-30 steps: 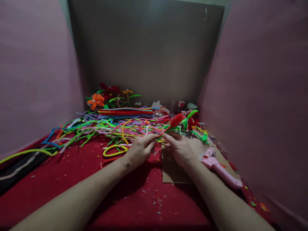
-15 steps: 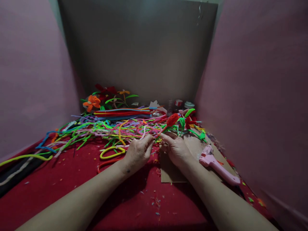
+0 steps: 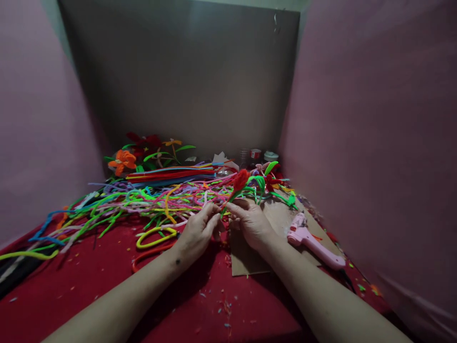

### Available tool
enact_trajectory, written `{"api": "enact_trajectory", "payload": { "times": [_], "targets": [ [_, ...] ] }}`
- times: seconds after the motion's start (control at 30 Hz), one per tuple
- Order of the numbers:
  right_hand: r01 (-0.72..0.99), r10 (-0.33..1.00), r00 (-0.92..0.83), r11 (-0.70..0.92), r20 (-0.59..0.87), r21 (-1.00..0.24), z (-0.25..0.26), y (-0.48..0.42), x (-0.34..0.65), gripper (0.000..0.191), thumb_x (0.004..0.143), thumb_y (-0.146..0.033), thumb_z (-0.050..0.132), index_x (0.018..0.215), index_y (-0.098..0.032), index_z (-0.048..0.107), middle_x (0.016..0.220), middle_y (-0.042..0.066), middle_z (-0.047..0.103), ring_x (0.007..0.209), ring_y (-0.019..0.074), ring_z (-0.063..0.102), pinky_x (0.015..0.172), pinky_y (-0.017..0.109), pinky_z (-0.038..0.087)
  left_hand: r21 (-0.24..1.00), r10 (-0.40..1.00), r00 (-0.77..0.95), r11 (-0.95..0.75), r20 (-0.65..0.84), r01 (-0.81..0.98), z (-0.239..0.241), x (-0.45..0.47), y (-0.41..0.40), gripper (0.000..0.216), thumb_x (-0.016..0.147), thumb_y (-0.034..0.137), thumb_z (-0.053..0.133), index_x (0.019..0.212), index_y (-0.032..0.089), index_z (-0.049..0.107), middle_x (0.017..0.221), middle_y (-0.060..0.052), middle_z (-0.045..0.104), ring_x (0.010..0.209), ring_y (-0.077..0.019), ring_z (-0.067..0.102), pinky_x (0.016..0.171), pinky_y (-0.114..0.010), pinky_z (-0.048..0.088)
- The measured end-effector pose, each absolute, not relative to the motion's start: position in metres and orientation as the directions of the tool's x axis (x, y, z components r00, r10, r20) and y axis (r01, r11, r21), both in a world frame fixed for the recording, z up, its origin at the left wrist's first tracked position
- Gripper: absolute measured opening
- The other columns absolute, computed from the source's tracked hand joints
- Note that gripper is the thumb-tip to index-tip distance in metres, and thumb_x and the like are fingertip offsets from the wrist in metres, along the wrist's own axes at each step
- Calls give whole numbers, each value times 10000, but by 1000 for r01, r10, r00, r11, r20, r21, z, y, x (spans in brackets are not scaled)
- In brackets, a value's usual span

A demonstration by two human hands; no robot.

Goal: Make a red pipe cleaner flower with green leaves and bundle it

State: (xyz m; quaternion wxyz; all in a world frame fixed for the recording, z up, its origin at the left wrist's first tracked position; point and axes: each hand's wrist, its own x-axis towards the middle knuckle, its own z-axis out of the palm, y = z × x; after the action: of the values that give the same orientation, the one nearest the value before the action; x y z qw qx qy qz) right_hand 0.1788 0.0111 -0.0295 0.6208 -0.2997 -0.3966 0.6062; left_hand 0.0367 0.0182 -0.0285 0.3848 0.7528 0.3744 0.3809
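Red fuzzy flower (image 3: 240,181), tilted, apparently green-stemmed

Red fuzzy bud-shaped flower (image 3: 241,180) at centre; bright orange fuzzy petalled flower (image 3: 123,162), far left. Tangled pile of fuzzy stems (image 3: 150,199): green, pink, purple, orange-yellow. Long plastic-bodied glue gun (image 3: 316,248), right: pink. Flat cardboard sheet (image 3: 246,267): brown. Tablecloth (image 3: 89,286): deep red, flecked with multicoloured scraps. Right-hand wall (image 3: 374,119): mauve-pink; far panel (image 3: 185,81): dark grey.

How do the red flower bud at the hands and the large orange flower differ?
The red flower bud is narrow and closed; the large orange flower spreads its petals. The red flower bud is held in the right hand; the large orange flower sits at the back left, untouched. Both look fuzzy.
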Motion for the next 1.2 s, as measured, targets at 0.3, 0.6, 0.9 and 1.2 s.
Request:
{"api": "enact_trajectory", "payload": {
  "times": [0.3, 0.6, 0.9, 1.2],
  "targets": [
    [-505, 992, -36, 83, 117, -859, -21, 5, 175, 261, 556, -329, 750, 715, -143, 659, 655, -3, 614, 557, 100, 510, 493, 217, 379, 942, 890, 419, -280, 181, 187, -16, 34, 20, 209, 813, 343, 492, 790, 149, 565, 671, 27, 534, 607, -90, 466, 599, -208, 377],
    [-442, 993, -53, 69, 103, -894, -24, 7, 178, 217, 617, -325, 709, 704, -136, 646, 489, -63, 492, 399, 35, 315, 397, 200, 206, 991, 887, 457, -107, 60, 79, -13, 31, 22, 183, 771, 311, 564, 775, 129, 577, 544, 24, 567, 433, -59, 465, 461, -176, 358],
    [-516, 990, -129, -25, 49, -856, -30, 12, 187, 234, 617, -296, 722, 763, -144, 619, 606, -38, 515, 473, 48, 367, 404, 189, 193, 985, 856, 514, 121, -43, -119, -12, 23, 30, 209, 790, 317, 521, 832, 119, 570, 548, -17, 604, 390, -75, 508, 388, -167, 353],
    [-355, 981, -127, 95, 148, -930, -33, 12, 184, 215, 678, -349, 671, 690, -148, 599, 503, -60, 417, 425, 50, 285, 403, 221, 157, 998, 864, 503, -55, 32, 32, -12, 27, 24, 187, 739, 314, 611, 746, 129, 582, 527, 29, 561, 417, -45, 465, 416, -150, 367]
  ]
}}
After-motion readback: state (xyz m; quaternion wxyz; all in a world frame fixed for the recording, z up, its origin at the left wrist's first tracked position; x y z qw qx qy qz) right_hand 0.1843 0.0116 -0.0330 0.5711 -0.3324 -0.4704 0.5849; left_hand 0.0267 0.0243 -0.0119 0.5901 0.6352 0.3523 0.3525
